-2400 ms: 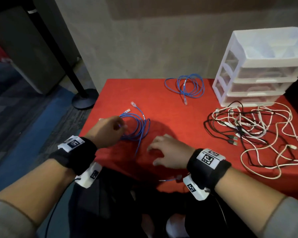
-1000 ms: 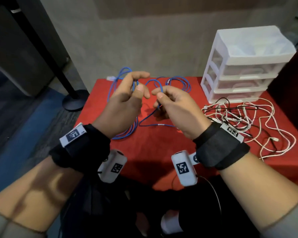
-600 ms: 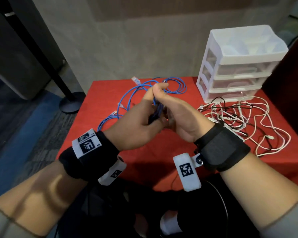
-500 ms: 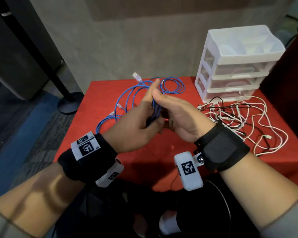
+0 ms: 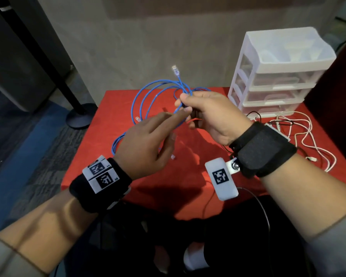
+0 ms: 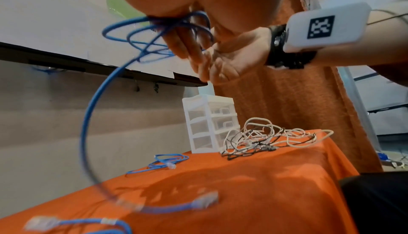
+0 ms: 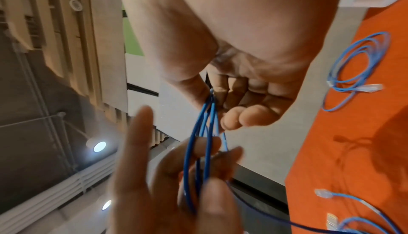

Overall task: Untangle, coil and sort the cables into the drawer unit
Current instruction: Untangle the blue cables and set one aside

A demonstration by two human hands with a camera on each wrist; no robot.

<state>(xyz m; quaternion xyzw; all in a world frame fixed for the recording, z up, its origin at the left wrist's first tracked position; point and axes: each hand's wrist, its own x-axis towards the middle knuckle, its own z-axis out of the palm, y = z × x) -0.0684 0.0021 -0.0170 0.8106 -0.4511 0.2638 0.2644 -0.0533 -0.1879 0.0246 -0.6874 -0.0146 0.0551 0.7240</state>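
My right hand (image 5: 210, 114) sits at frame centre, thumb and fingers pinched on the gathered loops of the blue cable (image 5: 148, 98), which arc to the upper left with one clear plug (image 5: 175, 69) sticking up. My left hand (image 5: 148, 142) is just below, fingers straight and relaxed, tips touching the strands; from the right wrist view it may be threading through them, but blur hides that. The cable looks light, springy and fairly slick, so I judge the loops will spring apart unless held at the crossing where they bunch. A second blue coil (image 7: 357, 66) lies on the red table (image 5: 188, 176). The drawer unit (image 5: 278, 76) stands upper right, the white-and-black tangle (image 5: 300, 132) just in front of it.
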